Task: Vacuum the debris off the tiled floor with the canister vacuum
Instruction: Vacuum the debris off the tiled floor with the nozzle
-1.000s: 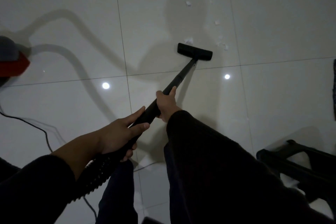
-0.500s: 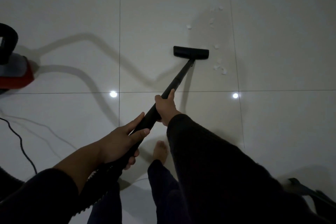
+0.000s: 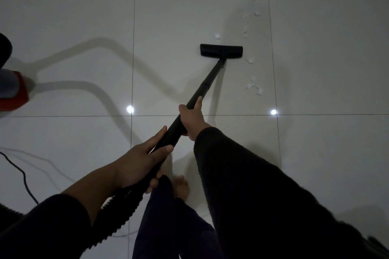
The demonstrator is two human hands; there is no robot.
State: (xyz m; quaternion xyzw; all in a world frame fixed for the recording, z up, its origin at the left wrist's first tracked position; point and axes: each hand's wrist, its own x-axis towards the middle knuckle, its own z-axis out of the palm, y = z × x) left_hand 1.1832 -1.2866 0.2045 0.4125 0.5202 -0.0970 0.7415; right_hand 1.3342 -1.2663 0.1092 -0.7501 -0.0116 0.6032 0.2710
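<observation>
A black vacuum wand (image 3: 207,83) slants up from my hands to its flat floor head (image 3: 221,50), which rests on the pale tiled floor (image 3: 84,17). My left hand (image 3: 137,164) grips the wand's lower end, where the ribbed hose (image 3: 117,214) joins. Higher on the tube, my right hand (image 3: 192,120) is wrapped around it. Several white paper scraps (image 3: 253,86) lie in a loose line right of the head, and one scrap (image 3: 217,36) sits just beyond it. The red and grey canister (image 3: 12,92) shows at the left edge.
A thin black power cord (image 3: 23,176) snakes over the floor at lower left. My bare foot (image 3: 182,186) and dark trouser legs are below the wand. Two ceiling-light reflections glint on the tiles. A dark object pokes in at the bottom right corner.
The view has shifted, so the floor head sits nearer the scraps' left side and the head has slid slightly forward. The black frame at lower right has nearly left view.
</observation>
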